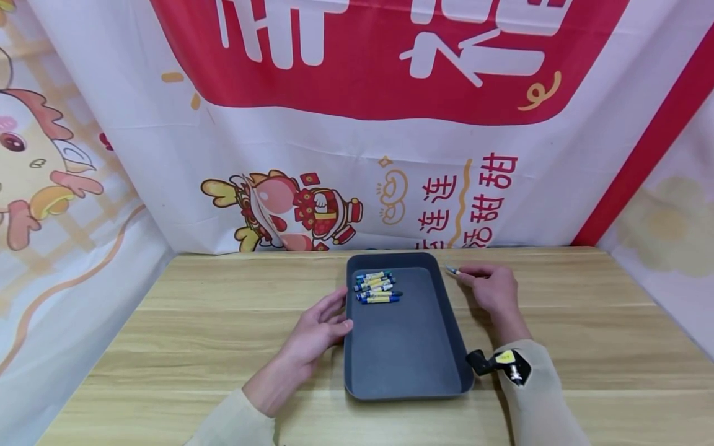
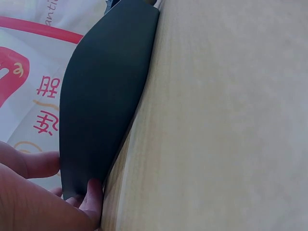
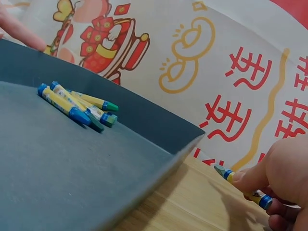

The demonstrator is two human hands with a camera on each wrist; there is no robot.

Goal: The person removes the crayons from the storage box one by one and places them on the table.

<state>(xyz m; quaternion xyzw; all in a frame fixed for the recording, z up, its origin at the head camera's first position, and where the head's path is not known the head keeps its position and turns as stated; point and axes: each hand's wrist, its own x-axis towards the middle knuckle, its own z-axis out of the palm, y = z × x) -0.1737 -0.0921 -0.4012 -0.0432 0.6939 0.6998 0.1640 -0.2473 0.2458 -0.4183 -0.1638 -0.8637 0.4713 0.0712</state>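
My right hand (image 1: 495,291) pinches a crayon (image 3: 257,197) with a yellow wrapper, blue bands and a dull green tip, above the table just outside the tray's far right corner. My left hand (image 1: 315,334) touches the left side of the dark grey tray (image 1: 401,359). Its thumb (image 2: 41,163) meets the rim while other fingers rest on the outer wall. Several crayons (image 1: 380,300) lie crosswise in a loose row inside the tray, at its far left. Their tips (image 3: 111,106) show blue and green shades.
The tray stands lengthwise on a wood-grain table (image 1: 223,322). A white and red printed cloth (image 1: 362,142) hangs right behind the table's far edge. On the right sleeve sits a black wrist camera mount (image 1: 493,362), close to the tray's near right corner.
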